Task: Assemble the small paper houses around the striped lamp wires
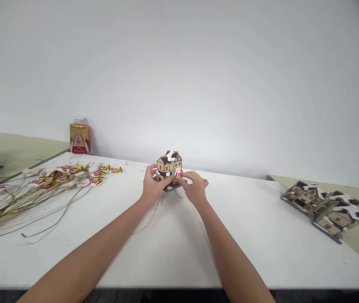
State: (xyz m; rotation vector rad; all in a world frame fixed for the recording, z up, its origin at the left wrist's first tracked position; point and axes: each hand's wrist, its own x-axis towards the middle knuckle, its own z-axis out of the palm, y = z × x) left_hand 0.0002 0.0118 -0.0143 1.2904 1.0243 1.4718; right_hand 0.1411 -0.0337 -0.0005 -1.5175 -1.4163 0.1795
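Centrally, miniature house [169,165] upright between both hands, left hand [153,185] gripping one side, right hand [195,187] pinching its front.

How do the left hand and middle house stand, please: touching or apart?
Touching: the head view shows the left hand with its thumb against the middle house.

So on my head cam I've got the left hand [154,185] and right hand [194,187] both on a small cream model house with brown-and-white roof [170,168], above the white tabletop [129,261]. Off left there's a messy spread of red, white and yellow pieces with long thin wires [53,181], and a gold-and-red bottle [80,136] by the wall. More cream model houses [324,206] sit over at the right.
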